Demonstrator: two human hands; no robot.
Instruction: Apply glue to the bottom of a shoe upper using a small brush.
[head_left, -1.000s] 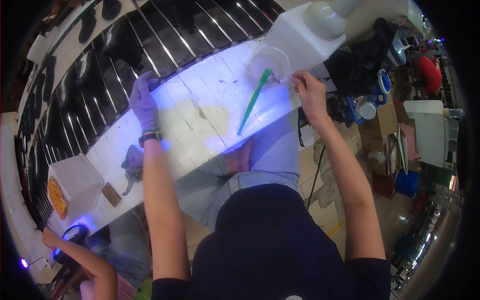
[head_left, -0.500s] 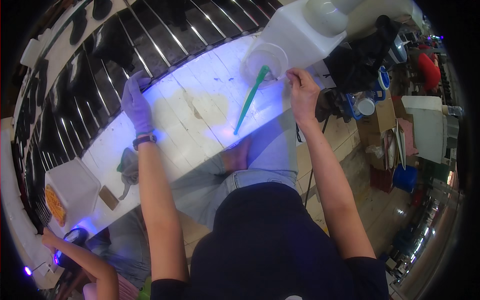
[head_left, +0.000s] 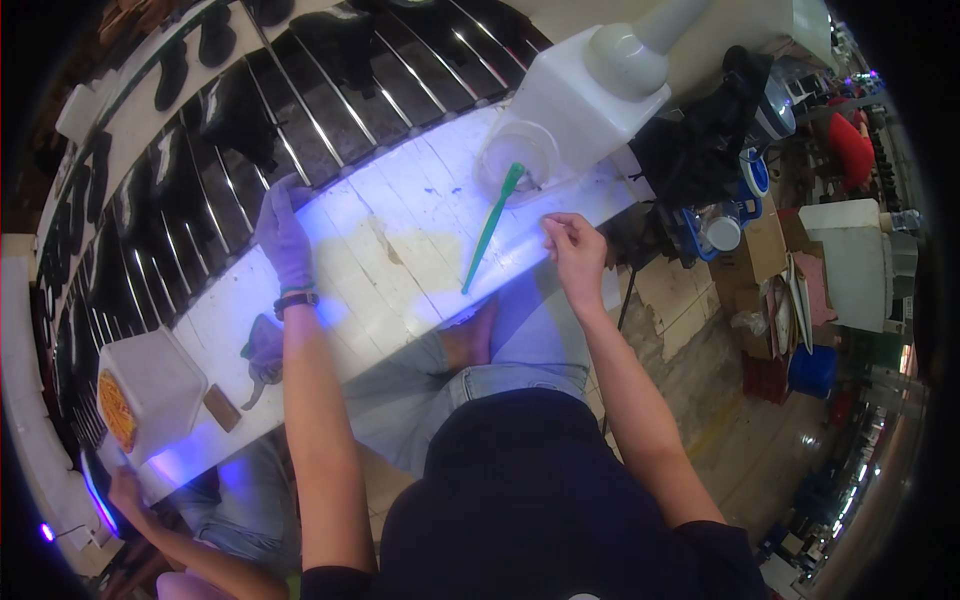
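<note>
Green stick (head_left: 488, 233) slants from cup (head_left: 538, 150) on surface (head_left: 345, 275). Looks light, stiff, maybe slick; pinch mid-shaft. Right hand (head_left: 578, 258) grip curled nearby, gloved left hand (head_left: 284, 238) partly open near rack (head_left: 297, 92); can't tell contents.

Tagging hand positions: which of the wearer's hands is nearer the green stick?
The right hand, just right of the green stick; the left hand is farther, by the metal rack.
</note>
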